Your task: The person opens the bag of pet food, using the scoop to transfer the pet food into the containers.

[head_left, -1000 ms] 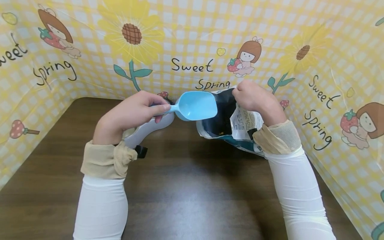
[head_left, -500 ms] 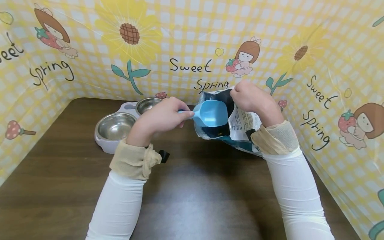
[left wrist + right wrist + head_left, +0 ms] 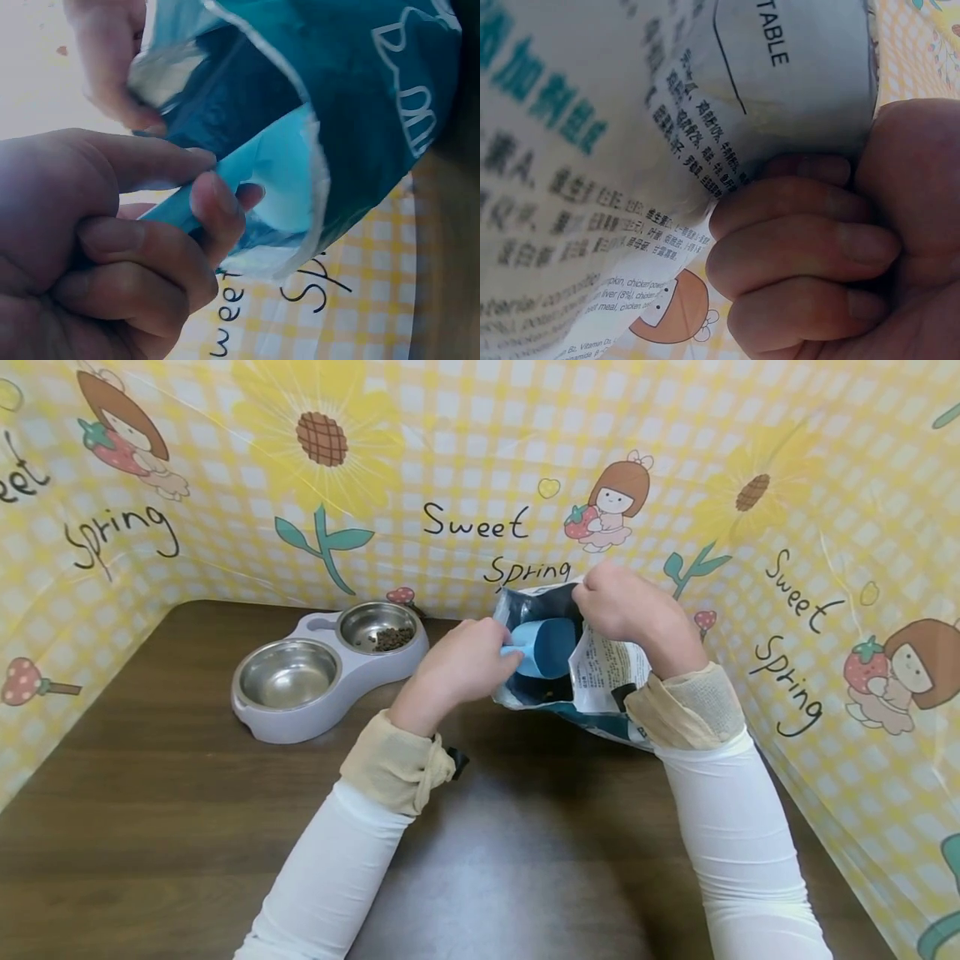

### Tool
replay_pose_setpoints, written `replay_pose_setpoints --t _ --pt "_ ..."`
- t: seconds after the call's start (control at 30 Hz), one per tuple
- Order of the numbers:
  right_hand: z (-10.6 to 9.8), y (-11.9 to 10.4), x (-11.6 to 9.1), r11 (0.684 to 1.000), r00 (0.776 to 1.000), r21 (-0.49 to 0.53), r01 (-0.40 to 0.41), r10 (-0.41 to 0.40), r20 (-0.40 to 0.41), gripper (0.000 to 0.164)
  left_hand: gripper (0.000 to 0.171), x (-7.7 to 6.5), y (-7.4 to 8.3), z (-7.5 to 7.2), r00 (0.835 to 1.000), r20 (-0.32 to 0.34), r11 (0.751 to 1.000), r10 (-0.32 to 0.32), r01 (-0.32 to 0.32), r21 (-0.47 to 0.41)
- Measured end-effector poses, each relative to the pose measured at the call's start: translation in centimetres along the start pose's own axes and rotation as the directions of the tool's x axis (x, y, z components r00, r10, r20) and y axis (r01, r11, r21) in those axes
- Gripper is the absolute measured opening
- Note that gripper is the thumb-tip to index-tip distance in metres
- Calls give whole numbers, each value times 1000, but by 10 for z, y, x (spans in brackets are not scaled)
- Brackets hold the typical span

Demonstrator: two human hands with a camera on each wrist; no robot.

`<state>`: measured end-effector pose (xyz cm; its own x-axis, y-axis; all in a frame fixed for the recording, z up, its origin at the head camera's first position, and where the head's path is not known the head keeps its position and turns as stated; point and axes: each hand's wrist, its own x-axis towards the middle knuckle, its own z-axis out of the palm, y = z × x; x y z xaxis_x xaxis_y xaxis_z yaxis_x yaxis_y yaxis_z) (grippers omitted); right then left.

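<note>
My left hand [image 3: 468, 660] grips the handle of a light blue scoop [image 3: 546, 647], whose bowl is inside the mouth of a teal and white pet food bag [image 3: 611, 672]. In the left wrist view the fingers [image 3: 150, 161] curl round the scoop handle [image 3: 184, 202], and the bag's rim [image 3: 319, 176] surrounds the scoop's bowl. My right hand [image 3: 626, 606] pinches the bag's upper edge and keeps it tipped open towards the left. Close up in the right wrist view, curled fingers [image 3: 802, 247] hold the printed white panel [image 3: 630, 187]. The bag's dark inside is mostly hidden.
A pale lilac double bowl stand [image 3: 356, 689] is at the back left of the brown table [image 3: 172, 810]. Its right steel bowl [image 3: 375, 627] has some brown kibble; the left steel bowl [image 3: 288, 674] shows bare metal. A yellow checked cloth [image 3: 465, 460] walls the back and sides.
My left hand has moved right, carrying the scoop from in front of the bag into its mouth. The bowl stand has come into view behind it. My right hand stays on the bag.
</note>
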<state>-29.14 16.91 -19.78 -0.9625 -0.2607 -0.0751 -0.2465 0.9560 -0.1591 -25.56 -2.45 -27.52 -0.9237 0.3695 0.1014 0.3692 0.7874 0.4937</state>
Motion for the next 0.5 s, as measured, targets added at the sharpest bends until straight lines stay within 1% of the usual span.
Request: replay_pose_setpoints --t 0.13,0.27,0.5 --pt "1 -1 1 1000 1000 -6 12 -12 -10 36 28 6 3 11 999 -38 998 13 -11 57" --pt "2 -2 1 1000 1000 -10 23 -24 -16 38 25 10 6 22 997 -74 997 21 -15 73" --pt "3 -3 1 1000 1000 -4 23 -23 -7 37 21 17 14 38 995 -97 993 11 0 116"
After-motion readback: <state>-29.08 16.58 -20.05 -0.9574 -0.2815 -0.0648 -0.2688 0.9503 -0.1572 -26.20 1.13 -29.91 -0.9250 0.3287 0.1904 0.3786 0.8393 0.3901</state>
